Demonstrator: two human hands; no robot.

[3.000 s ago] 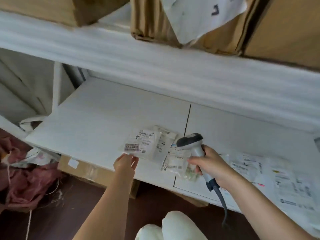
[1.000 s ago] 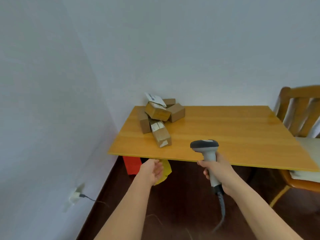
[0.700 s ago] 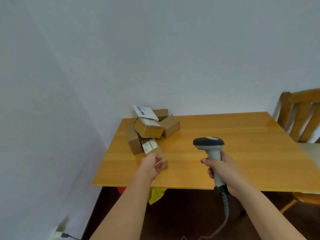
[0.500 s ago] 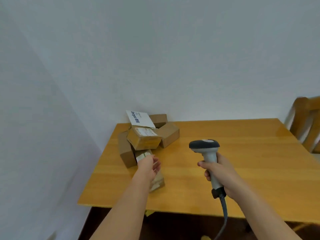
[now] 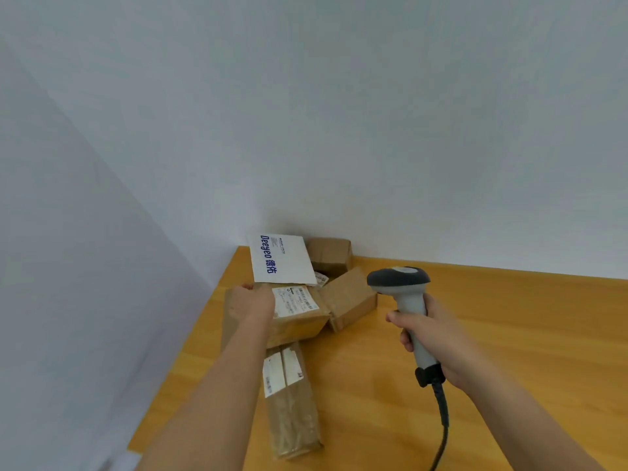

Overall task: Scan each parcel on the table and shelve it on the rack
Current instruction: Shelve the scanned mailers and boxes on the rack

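Labelled box (image 5: 299, 314): lower centre-left of the frame, on top of the parcel pile at the bench's left corner; white shipping label faces up.
Left hand (image 5: 250, 300): rests on the labelled box's left end; fingers hidden behind the hand, so grasp cannot be told.
White envelope (image 5: 280, 258): above the labelled box, blue print, leaning on the pile.
Long parcel (image 5: 292, 399): below the labelled box, flat on the bench, two white labels at its upper end.
Other boxes: one (image 5: 348, 299) just right of the labelled box, one (image 5: 329, 254) behind, near the wall.
Scanner (image 5: 406, 300): right of the pile, upright, head toward the parcels, cable trailing to the lower edge.
Right hand (image 5: 431, 341): fingers clenched round the scanner handle.
Bench (image 5: 509, 334): wooden, lower right of the frame.
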